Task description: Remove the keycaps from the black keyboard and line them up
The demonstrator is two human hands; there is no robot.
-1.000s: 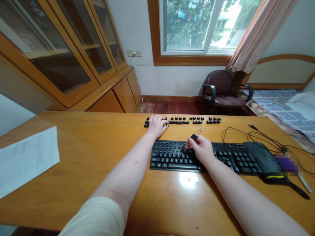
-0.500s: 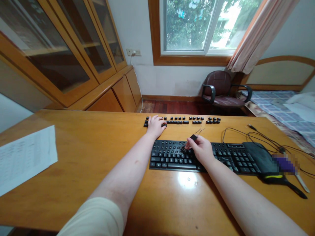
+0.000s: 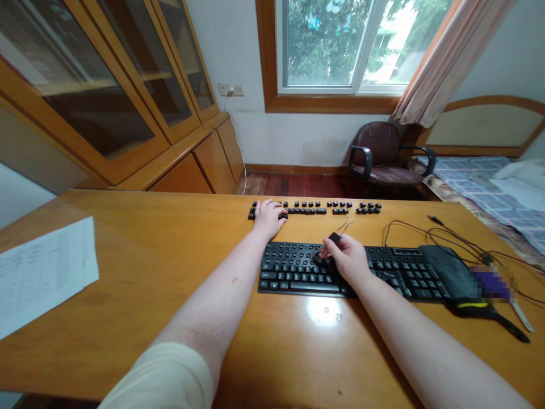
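Observation:
A black keyboard (image 3: 309, 287) lies across the wooden desk; its upper rows at the left show bare switches, while lower rows still carry keycaps. Above its middle, my right hand (image 3: 351, 260) pinches a keycap puller (image 3: 334, 238) by its black body. Thin wire loops stick out at the puller's far end, and its near end points down at the bare switches. My left hand (image 3: 268, 219) rests palm down with fingers apart over loose keycaps (image 3: 321, 211), which stand in two rows behind the keyboard. Its thumb is beside a keycap; some keycaps are hidden under it.
Right of the keyboard lie a coiled black cable (image 3: 451, 234), a brush with a black handle (image 3: 513, 329) and a blurred purple item (image 3: 491, 283). Printed papers (image 3: 51, 272) lie at the left. Beyond the desk stand an office chair (image 3: 377, 150) and a bed (image 3: 489, 176).

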